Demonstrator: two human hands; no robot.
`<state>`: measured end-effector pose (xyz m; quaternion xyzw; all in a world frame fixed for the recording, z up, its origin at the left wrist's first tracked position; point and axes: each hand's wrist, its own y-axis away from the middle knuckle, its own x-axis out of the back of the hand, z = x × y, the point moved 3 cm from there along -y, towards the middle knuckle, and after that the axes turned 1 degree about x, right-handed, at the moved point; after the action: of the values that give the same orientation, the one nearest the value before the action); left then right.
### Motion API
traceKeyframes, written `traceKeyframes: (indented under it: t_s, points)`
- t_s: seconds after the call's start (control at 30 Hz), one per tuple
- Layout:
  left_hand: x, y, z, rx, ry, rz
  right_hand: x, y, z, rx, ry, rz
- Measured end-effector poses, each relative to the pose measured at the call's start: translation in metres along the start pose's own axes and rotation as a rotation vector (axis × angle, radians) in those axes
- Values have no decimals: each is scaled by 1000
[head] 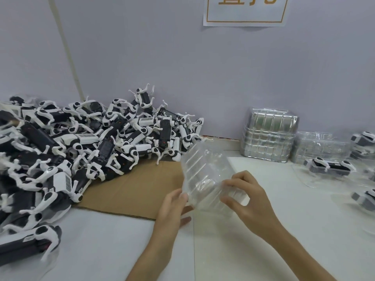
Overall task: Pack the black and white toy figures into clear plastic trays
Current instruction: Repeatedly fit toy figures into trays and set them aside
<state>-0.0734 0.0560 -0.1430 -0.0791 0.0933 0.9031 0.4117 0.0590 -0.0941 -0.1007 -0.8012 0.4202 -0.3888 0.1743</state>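
Observation:
A large heap of black and white toy figures covers the left of the table, piled against the wall. In front of me I hold one clear plastic tray tilted above the table. My left hand grips its near left edge, thumb on top. My right hand pinches its near right side with curled fingers. The tray looks empty inside.
A brown cardboard sheet lies under the heap's near edge. A stack of empty clear trays stands at the back right by the wall. Packed trays with figures lie at the far right. A white foam sheet covers the table.

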Motion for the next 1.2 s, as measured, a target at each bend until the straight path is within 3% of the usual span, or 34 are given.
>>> traceKeyframes:
  t_s: [0.23,0.33,0.5,0.6,0.73,0.9,1.2]
  points:
    - [4,-2,7,10,391,-115,0,14,-9,38,-49,-100]
    - [2,1,9,15,456,-220,-3,17,-10,49,-32,-151]
    - [-1,5,12,-7,400,-347,-3,20,-14,30,-37,-234]
    - [-2,3,10,-11,431,-328,-2,22,-22,-54,-165,-248]
    - [-2,3,10,-71,365,-282,-13,24,-26,-190,-200,-131]
    - [-6,8,7,-140,187,-260,-14,24,-28,-140,-104,-53]
    - [-9,13,11,-246,18,-220,-17,25,-24,-136,-220,-149]
